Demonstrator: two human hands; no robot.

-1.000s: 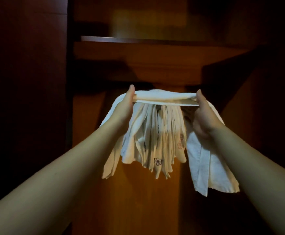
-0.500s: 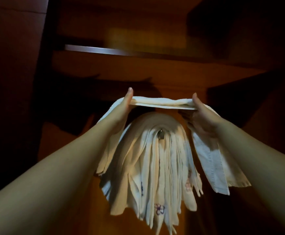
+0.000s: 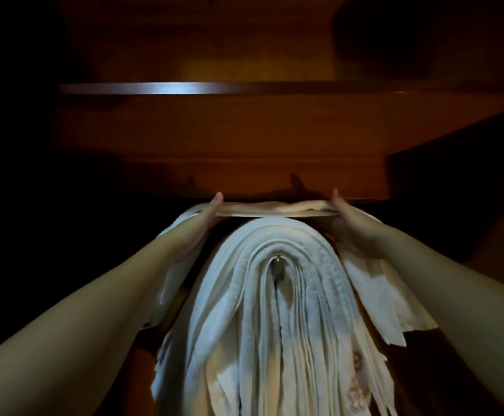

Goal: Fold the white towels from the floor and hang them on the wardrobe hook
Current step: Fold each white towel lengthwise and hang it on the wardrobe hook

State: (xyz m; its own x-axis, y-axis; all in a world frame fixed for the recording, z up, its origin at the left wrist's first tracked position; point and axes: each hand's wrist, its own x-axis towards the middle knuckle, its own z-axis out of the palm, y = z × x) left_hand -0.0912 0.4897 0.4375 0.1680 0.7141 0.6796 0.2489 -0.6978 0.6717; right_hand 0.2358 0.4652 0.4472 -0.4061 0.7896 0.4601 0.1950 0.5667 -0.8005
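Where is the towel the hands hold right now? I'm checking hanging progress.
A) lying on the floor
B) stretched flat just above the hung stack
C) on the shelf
B: both hands, left hand and right hand, hold the folded towel level over the hung towels.

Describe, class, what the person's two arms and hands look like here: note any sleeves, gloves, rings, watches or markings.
Both forearms are bare from the bottom edge of the picture up to the wrists: no sleeves show. The left hand and the right hand wear no gloves, and no rings, watches or bracelets can be seen. No markings stand out, though the light is dim and the fingers are largely hidden.
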